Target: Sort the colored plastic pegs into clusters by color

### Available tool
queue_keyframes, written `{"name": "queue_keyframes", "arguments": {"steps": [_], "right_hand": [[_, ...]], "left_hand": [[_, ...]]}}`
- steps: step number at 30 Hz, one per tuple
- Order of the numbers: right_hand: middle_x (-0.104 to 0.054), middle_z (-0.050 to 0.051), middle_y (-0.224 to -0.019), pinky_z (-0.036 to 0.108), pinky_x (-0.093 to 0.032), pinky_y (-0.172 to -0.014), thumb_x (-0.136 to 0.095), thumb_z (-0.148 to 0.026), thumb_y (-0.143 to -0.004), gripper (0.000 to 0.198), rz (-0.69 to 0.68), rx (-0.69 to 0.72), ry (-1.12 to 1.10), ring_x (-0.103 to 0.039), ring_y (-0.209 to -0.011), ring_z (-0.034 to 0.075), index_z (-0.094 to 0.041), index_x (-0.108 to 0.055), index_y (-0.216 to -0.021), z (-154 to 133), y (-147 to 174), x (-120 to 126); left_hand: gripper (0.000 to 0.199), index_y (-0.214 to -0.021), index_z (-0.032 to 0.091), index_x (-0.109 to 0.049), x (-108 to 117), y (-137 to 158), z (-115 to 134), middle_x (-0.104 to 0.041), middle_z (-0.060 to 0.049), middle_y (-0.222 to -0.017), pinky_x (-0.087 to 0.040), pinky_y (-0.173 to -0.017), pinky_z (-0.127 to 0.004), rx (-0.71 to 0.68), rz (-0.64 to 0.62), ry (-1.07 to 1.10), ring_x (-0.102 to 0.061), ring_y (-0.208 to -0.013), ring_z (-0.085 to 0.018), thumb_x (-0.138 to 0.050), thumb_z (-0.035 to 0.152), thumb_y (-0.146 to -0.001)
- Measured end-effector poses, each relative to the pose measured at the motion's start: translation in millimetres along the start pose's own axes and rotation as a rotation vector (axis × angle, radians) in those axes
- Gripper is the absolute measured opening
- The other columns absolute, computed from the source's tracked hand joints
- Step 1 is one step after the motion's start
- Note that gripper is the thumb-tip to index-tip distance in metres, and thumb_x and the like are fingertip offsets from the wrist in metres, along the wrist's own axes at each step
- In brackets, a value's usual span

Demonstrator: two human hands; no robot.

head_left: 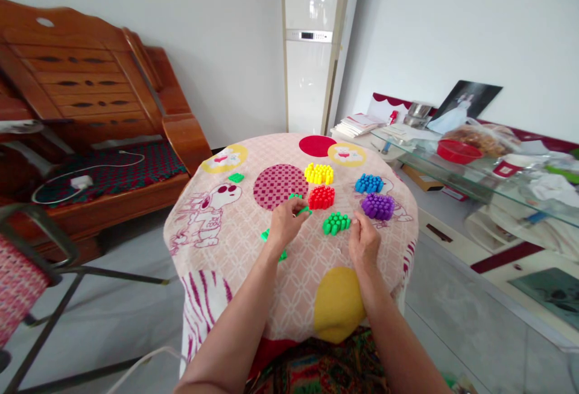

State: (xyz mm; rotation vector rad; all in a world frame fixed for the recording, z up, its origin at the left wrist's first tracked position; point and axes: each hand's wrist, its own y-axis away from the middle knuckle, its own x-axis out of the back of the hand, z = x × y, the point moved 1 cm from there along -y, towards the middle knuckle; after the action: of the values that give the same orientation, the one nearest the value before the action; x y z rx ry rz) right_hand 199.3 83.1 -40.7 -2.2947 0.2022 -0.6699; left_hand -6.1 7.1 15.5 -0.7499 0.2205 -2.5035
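My left hand (pixel 286 222) is pinched over the table, with a small green plastic piece (pixel 304 210) at its fingertips. Just beyond those fingers lies another green piece (pixel 295 195). My right hand (pixel 364 242) has its fingers curled together beside the right end of a green cluster of knobbed pieces (pixel 336 223); what they hold, if anything, is hidden. Similar clusters stand close by: red (pixel 321 197), yellow (pixel 319 173), blue (pixel 369 183) and purple (pixel 378 206). Loose green pieces lie left of and under my left forearm (pixel 265 235), and one green piece (pixel 236 177) sits far left.
A patterned cloth covers the round table (pixel 253 213). To the right is a glass-topped cabinet (pixel 420 152) with a red bowl (pixel 459 151), bags and papers. A wooden bench (pixel 90 92) and a folding chair (pixel 27 285) are on the left; a tall white appliance (pixel 312 80) stands behind.
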Motion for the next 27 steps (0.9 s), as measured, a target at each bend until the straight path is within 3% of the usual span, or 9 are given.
{"name": "queue_keyframes", "arguments": {"steps": [5, 11, 17, 23, 27], "right_hand": [[-0.076, 0.017, -0.100, 0.038, -0.056, -0.081, -0.040, -0.032, -0.094, 0.041, -0.017, -0.018, 0.004, -0.071, -0.090, 0.027, -0.012, -0.073, -0.106, -1.1, -0.4, 0.6], [-0.076, 0.016, -0.097, 0.037, -0.055, -0.080, -0.041, -0.032, -0.093, 0.038, -0.037, -0.020, 0.027, -0.071, -0.088, 0.026, -0.013, -0.072, -0.106, 0.6, 0.1, -0.7], [-0.076, 0.017, -0.097, 0.037, -0.055, -0.079, -0.042, -0.029, -0.093, 0.037, -0.042, -0.001, 0.039, -0.071, -0.088, 0.026, -0.012, -0.072, -0.107, 2.9, 0.8, -1.8], [-0.076, 0.016, -0.097, 0.038, -0.055, -0.080, -0.043, -0.030, -0.093, 0.037, -0.056, -0.005, 0.022, -0.071, -0.088, 0.027, -0.013, -0.072, -0.108, 5.0, 1.8, -2.1], [-0.076, 0.017, -0.098, 0.040, -0.056, -0.081, -0.044, -0.030, -0.092, 0.037, -0.048, -0.001, 0.018, -0.071, -0.088, 0.027, -0.012, -0.072, -0.108, 8.9, 2.3, -3.9]], "left_hand": [[0.013, -0.084, 0.019, -0.060, -30.1, -5.1, 9.8, -0.068, 0.001, -0.077, -0.048, -0.069, -0.026, -0.032, 0.027, -0.040, -0.065, -0.072, -0.014, -0.063, 0.009, -0.076], [0.010, -0.082, 0.019, -0.057, -51.1, -9.3, 2.9, -0.066, 0.002, -0.078, -0.047, -0.070, -0.025, -0.019, -0.001, -0.035, -0.063, -0.072, -0.013, -0.065, 0.014, -0.080], [0.009, -0.079, 0.018, -0.060, -55.4, -3.2, 1.7, -0.067, 0.000, -0.075, -0.045, -0.067, -0.025, -0.046, -0.057, -0.016, -0.062, -0.070, -0.013, -0.060, 0.017, -0.088], [0.008, -0.076, 0.017, -0.060, -54.0, 1.8, 5.0, -0.068, 0.000, -0.074, -0.048, -0.066, -0.024, 0.023, -0.063, -0.001, -0.065, -0.070, -0.013, -0.063, 0.013, -0.083], [0.010, -0.079, 0.018, -0.060, -55.8, 2.1, 2.8, -0.069, -0.001, -0.077, -0.051, -0.070, -0.025, -0.008, -0.017, 0.000, -0.066, -0.073, -0.014, -0.060, 0.009, -0.082]]}}
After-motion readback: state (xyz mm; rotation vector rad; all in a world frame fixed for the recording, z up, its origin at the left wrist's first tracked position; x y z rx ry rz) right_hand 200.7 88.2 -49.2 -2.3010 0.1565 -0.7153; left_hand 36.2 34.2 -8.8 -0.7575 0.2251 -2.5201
